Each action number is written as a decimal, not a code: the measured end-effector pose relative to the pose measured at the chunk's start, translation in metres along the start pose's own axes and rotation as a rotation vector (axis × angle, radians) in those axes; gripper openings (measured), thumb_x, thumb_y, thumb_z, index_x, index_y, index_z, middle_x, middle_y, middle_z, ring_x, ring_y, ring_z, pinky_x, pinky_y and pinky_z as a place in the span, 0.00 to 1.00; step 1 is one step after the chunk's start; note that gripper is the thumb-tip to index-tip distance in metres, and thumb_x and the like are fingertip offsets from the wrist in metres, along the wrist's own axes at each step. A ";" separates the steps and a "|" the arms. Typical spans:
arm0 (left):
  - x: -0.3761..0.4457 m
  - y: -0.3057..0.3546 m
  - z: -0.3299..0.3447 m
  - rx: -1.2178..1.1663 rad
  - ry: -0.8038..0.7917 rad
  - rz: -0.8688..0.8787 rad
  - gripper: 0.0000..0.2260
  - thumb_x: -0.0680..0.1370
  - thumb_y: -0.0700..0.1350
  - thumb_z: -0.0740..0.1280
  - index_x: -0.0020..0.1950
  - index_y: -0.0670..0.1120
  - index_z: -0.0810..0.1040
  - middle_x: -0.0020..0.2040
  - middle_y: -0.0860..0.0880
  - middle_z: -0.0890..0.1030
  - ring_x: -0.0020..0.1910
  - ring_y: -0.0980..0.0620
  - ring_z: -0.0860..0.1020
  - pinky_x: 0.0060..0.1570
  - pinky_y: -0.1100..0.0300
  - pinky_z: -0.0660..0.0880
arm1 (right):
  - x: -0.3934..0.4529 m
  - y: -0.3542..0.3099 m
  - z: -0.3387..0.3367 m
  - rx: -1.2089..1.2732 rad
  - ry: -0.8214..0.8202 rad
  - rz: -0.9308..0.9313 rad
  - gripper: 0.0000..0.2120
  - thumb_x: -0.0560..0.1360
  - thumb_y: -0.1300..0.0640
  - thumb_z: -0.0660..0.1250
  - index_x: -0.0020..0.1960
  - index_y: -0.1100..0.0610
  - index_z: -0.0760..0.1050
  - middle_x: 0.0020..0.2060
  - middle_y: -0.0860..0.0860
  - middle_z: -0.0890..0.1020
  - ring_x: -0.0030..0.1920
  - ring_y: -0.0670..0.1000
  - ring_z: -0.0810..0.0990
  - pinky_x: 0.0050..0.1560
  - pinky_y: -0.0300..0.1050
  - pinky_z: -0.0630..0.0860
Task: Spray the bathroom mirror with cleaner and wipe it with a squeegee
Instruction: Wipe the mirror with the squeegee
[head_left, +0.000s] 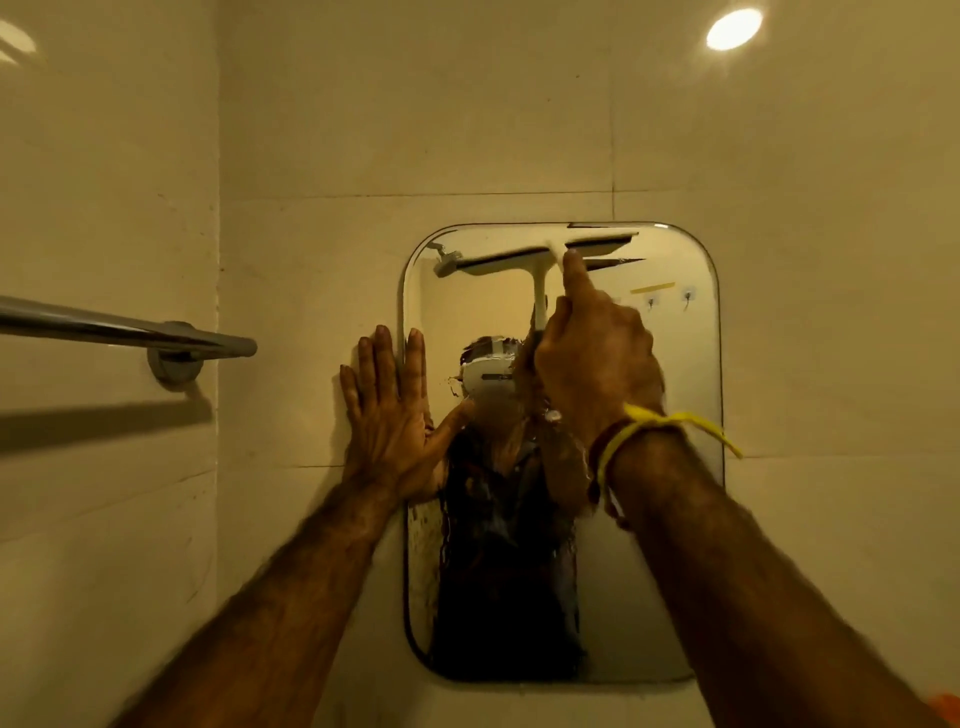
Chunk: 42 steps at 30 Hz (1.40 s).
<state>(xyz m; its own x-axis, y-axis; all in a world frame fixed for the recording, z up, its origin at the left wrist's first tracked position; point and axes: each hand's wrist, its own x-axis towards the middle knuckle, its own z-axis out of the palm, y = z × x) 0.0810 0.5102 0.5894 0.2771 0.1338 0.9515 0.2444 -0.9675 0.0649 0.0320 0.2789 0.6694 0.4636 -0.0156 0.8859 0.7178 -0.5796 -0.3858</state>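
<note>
Gripping the white squeegee (540, 275) by its handle, the right hand (592, 358) is closed in a fist around the stem, with the forefinger stretched up along it toward the blade. The blade lies across the top of the mirror (670, 467), close under the top edge, tilted a little so that its right end sits higher than its left. It spans most of the mirror's width, its left end near the top left corner, its right end short of the top right corner. Whether the rubber edge is pressed to the glass cannot be told for sure, as the blade is slightly blurred.

The left hand (389, 410) is spread flat, fingers straight and slightly apart, pressed against the wall (415, 130) at the mirror's left edge, with the forefinger and thumb lying over the glass.

The mirror is an upright rectangle with rounded corners, fixed to the pale tiled wall. Its upper part looks clear; the lower middle shows streaks and a wavy, wet-looking film over the dark reflection. A yellow band (670, 431) is tied around the right wrist. A metal towel rail (130, 332) juts from the side wall, left of the mirror. No containers are in view.
</note>
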 end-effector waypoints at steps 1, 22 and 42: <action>0.000 0.003 -0.001 0.015 -0.018 -0.032 0.47 0.73 0.75 0.52 0.82 0.51 0.39 0.82 0.43 0.39 0.81 0.41 0.39 0.76 0.39 0.38 | -0.016 0.002 0.001 0.003 -0.021 0.002 0.30 0.80 0.56 0.60 0.78 0.46 0.53 0.33 0.48 0.74 0.35 0.50 0.77 0.34 0.46 0.78; 0.007 0.017 -0.035 -0.146 -0.318 -0.116 0.45 0.69 0.79 0.44 0.70 0.60 0.20 0.78 0.46 0.28 0.77 0.43 0.31 0.71 0.34 0.36 | -0.001 0.044 -0.039 -0.037 0.075 0.112 0.22 0.81 0.56 0.57 0.74 0.49 0.64 0.39 0.48 0.79 0.35 0.47 0.77 0.33 0.39 0.73; 0.005 0.029 -0.048 -0.059 -0.449 -0.142 0.51 0.69 0.79 0.49 0.69 0.54 0.16 0.72 0.46 0.19 0.72 0.43 0.24 0.72 0.31 0.38 | -0.022 0.072 -0.036 0.063 0.115 0.226 0.21 0.82 0.56 0.57 0.73 0.46 0.64 0.34 0.45 0.76 0.31 0.43 0.75 0.25 0.35 0.71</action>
<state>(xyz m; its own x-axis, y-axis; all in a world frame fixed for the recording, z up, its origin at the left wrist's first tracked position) 0.0451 0.4730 0.6107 0.6223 0.3327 0.7086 0.2596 -0.9417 0.2142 0.0552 0.2082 0.6311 0.5569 -0.2334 0.7971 0.6352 -0.4986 -0.5899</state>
